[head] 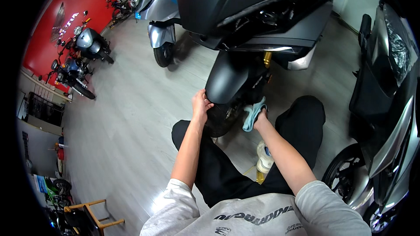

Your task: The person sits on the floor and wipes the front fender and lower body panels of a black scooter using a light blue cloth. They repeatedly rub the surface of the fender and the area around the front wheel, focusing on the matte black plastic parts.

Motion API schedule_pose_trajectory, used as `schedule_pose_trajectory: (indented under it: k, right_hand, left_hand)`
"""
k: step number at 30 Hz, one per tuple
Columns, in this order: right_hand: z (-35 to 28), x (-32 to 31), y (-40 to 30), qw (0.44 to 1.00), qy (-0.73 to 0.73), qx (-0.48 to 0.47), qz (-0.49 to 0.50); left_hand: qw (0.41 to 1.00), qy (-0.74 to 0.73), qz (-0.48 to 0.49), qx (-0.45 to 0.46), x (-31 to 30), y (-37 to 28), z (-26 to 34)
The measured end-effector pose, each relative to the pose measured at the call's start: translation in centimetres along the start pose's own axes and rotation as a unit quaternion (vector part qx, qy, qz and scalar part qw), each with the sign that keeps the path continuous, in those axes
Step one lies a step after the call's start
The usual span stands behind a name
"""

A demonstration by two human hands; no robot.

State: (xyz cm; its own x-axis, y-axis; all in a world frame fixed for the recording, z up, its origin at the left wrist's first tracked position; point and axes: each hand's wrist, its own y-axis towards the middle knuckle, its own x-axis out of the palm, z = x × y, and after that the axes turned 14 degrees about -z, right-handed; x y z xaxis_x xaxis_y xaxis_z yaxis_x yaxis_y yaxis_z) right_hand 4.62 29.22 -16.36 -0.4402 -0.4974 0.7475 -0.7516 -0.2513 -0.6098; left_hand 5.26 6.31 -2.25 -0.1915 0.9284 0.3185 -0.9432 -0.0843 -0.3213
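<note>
A dark grey scooter (262,13) stands front-on before me. My left hand (200,106) rests against the edge of its matte black front fender (226,82), with the fingers bent; nothing shows in its grasp. On the other side of the front tire (221,121), my right hand (261,118) holds a light blue cloth (252,118) low beside the wheel. The cloth hides most of that hand's fingers. A gold fork tube (267,59) shows above it.
My knees flank the wheel, and a white shoe (263,157) is on the floor below. Another scooter (377,82) stands close on the right. A silver scooter's front wheel (163,54) is ahead on the left. Motorcycles (93,46) line a red wall; a wooden chair (95,214) stands lower left.
</note>
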Motion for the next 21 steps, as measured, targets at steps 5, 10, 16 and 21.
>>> schedule_pose_trajectory:
  k: [5, 10, 16, 21]
  right_hand:
    - [-1.4, 4.1, -4.8, 0.994, 0.086, -0.011, -0.07]
    - [-4.4, 3.6, -7.1, 0.985, 0.102, -0.064, -0.121]
    - [-8.6, 4.4, -8.8, 0.962, 0.091, -0.152, -0.207]
    - [-10.0, 10.4, -9.5, 0.914, -0.156, -0.36, -0.105]
  left_hand:
    - [0.999, 0.01, -0.015, 0.037, -1.1, -0.9, -0.5]
    - [0.998, 0.038, -0.006, 0.057, 1.3, -3.0, -0.1]
    - [0.998, 0.049, -0.016, 0.037, 1.6, -4.3, -0.1]
    - [0.998, 0.034, -0.042, 0.014, 2.2, -4.2, 0.0]
